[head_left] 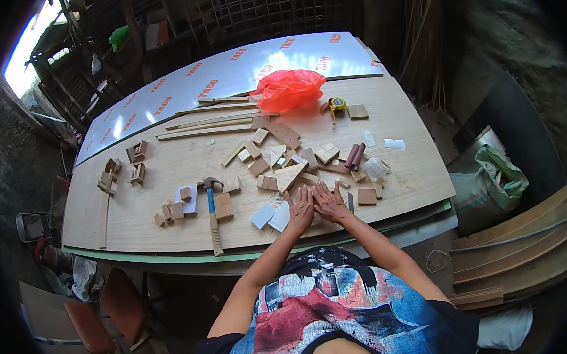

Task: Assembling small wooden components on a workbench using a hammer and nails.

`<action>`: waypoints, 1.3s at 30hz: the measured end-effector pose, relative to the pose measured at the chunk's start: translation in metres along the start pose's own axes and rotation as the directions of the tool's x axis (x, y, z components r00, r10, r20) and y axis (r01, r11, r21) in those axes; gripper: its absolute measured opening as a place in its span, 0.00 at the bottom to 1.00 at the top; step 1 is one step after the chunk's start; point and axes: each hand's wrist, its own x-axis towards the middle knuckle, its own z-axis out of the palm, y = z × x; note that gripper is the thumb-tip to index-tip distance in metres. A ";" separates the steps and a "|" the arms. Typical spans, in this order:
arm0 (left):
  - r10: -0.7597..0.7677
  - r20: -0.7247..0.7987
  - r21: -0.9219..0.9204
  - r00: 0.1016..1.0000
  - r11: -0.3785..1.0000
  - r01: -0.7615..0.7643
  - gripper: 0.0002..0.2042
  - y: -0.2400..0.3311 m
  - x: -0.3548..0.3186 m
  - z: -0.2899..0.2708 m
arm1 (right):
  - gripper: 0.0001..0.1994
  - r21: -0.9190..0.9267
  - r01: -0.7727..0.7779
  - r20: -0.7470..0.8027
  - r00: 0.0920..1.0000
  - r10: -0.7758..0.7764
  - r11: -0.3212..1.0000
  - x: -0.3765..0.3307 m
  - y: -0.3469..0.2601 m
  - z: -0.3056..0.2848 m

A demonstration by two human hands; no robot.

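My left hand (301, 207) and my right hand (329, 201) lie side by side near the table's front edge, palms down, fingers stretched out. Neither appears to hold anything; what is under the palms is hidden. Just beyond the fingertips, a longer pale wood piece (292, 174) lies slanted among several small wood blocks (258, 168). Left of my left hand are two white rectangular pieces (263, 216). A square brown block (366, 196) sits right of my right hand. Further left lies a claw hammer (213, 213) with a blue and tan handle.
A plywood sheet (396, 132) forms the tabletop. Toward the back are a crumpled red plastic bag (290, 90), a yellow tape measure (337, 104) and thin wood strips (207, 124). Small wooden assemblies (138, 174) stand at left. A green sack (492, 179) is beside the table at right.
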 end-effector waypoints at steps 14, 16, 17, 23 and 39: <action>-0.006 -0.050 0.150 0.999 0.989 0.014 0.24 0.003 0.000 0.008 | 0.32 -0.008 -0.002 -0.022 1.000 0.002 1.000 0.001 -0.001 0.008; -0.015 -0.058 0.128 0.998 0.991 0.022 0.24 0.003 -0.001 0.011 | 0.32 -0.010 -0.003 -0.019 1.000 0.003 1.000 0.000 0.002 0.014; -0.023 -0.064 0.106 0.998 0.994 0.030 0.24 0.003 0.000 0.012 | 0.32 -0.054 0.003 -0.071 0.997 -0.007 0.999 0.000 0.002 0.017; -0.123 0.020 0.054 0.992 0.991 0.122 0.24 0.005 0.004 0.006 | 0.33 0.057 -0.003 -0.080 0.997 0.007 0.998 0.001 0.001 0.015; -0.049 -0.009 0.120 0.999 0.991 0.050 0.23 0.008 -0.002 0.009 | 0.34 0.014 -0.071 -0.101 0.992 0.072 0.997 -0.003 -0.005 0.016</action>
